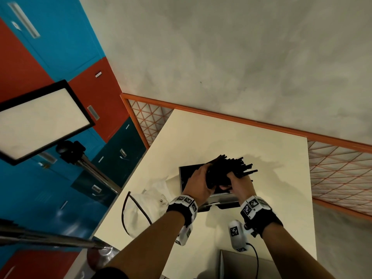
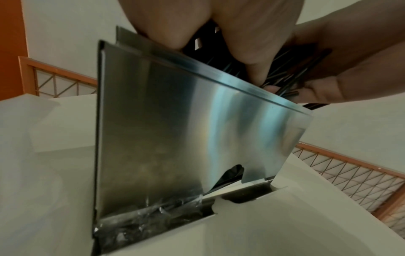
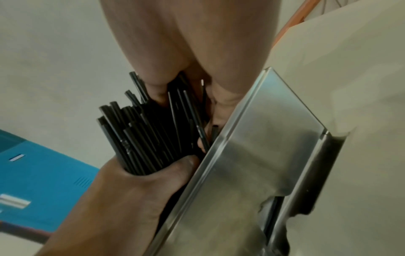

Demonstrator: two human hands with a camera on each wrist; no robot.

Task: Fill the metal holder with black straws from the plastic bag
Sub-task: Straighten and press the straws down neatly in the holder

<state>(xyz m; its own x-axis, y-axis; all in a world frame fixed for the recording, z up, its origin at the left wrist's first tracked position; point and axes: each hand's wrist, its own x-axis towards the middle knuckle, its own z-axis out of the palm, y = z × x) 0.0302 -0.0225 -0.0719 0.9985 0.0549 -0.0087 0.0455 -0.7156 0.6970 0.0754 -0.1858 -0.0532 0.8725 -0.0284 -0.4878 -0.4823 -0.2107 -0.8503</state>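
A thick bundle of black straws (image 1: 227,170) is held over the open top of the metal holder (image 1: 188,174), which stands on the white table (image 1: 261,150). My left hand (image 1: 199,183) grips the bundle from the left and my right hand (image 1: 240,183) grips it from the right. In the right wrist view the straws (image 3: 149,138) fan out beside the holder's shiny wall (image 3: 252,152), with the left hand (image 3: 140,181) curled round them. The left wrist view shows the holder's steel front (image 2: 175,138) and straws (image 2: 289,72) above its rim. The clear plastic bag (image 1: 150,198) lies crumpled left of the holder.
A black cable (image 1: 132,210) loops over the bag. An orange-framed mesh fence (image 1: 340,176) borders the table at the back and right. A light panel on a stand (image 1: 40,121) rises at the left, before blue and red lockers (image 1: 60,47). A grey box (image 1: 241,264) sits near the front edge.
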